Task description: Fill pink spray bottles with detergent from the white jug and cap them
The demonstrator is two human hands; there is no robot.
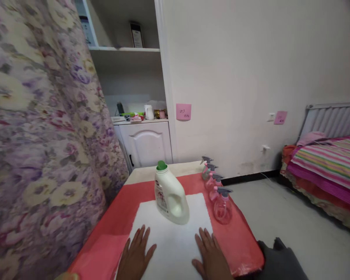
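My left hand point(136, 254) lies flat with spread fingers on the left edge of a white cloth point(172, 249). My right hand point(210, 254) rests the same way on the cloth's right edge. Neither holds anything. Beyond them, on the far part of the cloth, stands a pale green detergent jug point(170, 194) with a green cap point(161, 165), its label turned left and its hollow handle toward the right. Along the table's right side stands a row of several clear pink spray bottles with grey trigger heads, the nearest spray bottle point(222, 208) closest to my right hand.
The table has a red cover point(113, 217). A floral curtain point(46, 136) hangs close at the left. Behind are a white cabinet point(150, 142) with shelves and a wall with pink notes point(183, 112). A bed point(332, 163) with striped covers stands at the right.
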